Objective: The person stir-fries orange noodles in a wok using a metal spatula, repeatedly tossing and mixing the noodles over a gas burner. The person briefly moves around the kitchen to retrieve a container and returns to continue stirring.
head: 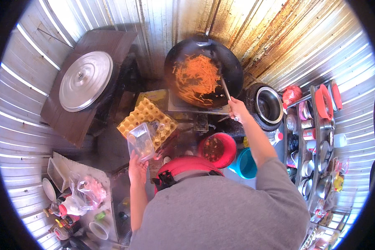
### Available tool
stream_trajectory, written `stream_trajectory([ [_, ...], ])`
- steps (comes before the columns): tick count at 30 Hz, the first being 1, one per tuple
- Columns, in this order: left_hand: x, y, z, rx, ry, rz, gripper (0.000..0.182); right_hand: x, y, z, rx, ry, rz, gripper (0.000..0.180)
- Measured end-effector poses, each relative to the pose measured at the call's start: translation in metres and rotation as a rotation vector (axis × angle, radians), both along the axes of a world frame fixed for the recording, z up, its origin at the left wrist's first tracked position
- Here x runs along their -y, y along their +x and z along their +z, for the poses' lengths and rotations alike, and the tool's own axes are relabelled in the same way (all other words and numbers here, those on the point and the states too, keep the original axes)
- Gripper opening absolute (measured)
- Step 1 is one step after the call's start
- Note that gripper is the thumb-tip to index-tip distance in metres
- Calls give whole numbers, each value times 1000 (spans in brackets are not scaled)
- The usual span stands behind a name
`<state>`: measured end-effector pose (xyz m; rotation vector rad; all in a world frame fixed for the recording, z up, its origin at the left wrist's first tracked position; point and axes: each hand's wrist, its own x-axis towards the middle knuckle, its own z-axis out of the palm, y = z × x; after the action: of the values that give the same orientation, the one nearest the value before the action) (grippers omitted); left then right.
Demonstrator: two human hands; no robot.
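My right hand [237,109] grips the metal handle of a cooking utensil [225,88], whose far end reaches into a large dark wok [236,67]. Shredded orange food, which looks like carrot [200,75], is heaped in the wok's middle and left side. In my left hand [138,167] is a clear plastic container [141,142], tilted and see-through, with no food visible in it. Behind that container lies a yellowish egg tray [153,117] with a piece of printed plastic on it. The utensil's head is hard to make out against the dark wok.
A red bucket [232,150] holding scraps and a blue bucket [247,167] stand below my right arm. Right of the wok is a metal pot [280,107]. Crowded shelves [312,125] line the right wall. On the left sits a large aluminium lid [87,81]; bottles and bags fill a side table [107,193].
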<state>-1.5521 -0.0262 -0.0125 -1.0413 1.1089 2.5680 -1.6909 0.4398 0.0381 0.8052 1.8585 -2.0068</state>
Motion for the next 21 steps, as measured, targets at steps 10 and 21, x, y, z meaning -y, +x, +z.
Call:
stream_trajectory([
  [10, 6, 16, -6, 27, -5, 30, 57, 7, -41, -27, -33, 478, 48, 47],
  [21, -9, -9, -1, 8, -9, -32, 56, 2, 60, 74, 182, 681, 548, 42],
])
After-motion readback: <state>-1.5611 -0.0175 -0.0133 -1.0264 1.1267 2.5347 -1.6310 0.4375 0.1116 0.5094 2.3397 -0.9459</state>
